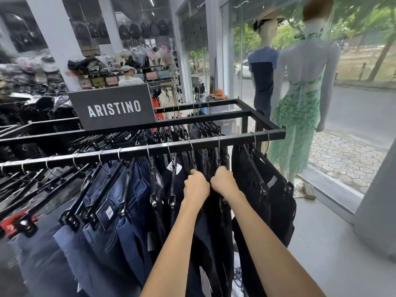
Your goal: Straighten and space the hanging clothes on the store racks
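Observation:
A black metal rack (pixel 276 133) carries jeans and dark trousers on black clip hangers along its near rail. Blue jeans (pixel 128 211) hang left of centre, dark trousers (pixel 257 185) at the right end. My left hand (pixel 196 186) grips the hanger of a dark pair just under the rail. My right hand (pixel 222 181) grips the neighbouring hanger, knuckles almost touching the left hand. Both fists are curled round the hangers among dark garments (pixel 205 232). The hooks to the left sit unevenly spaced.
A black ARISTINO sign (pixel 113 108) stands on the rack's middle bar. Two mannequins (pixel 300 93) stand by the glass window at right. A grey pillar (pixel 377 200) rises at far right, with grey floor before it. Shelves of bags and hats fill the back.

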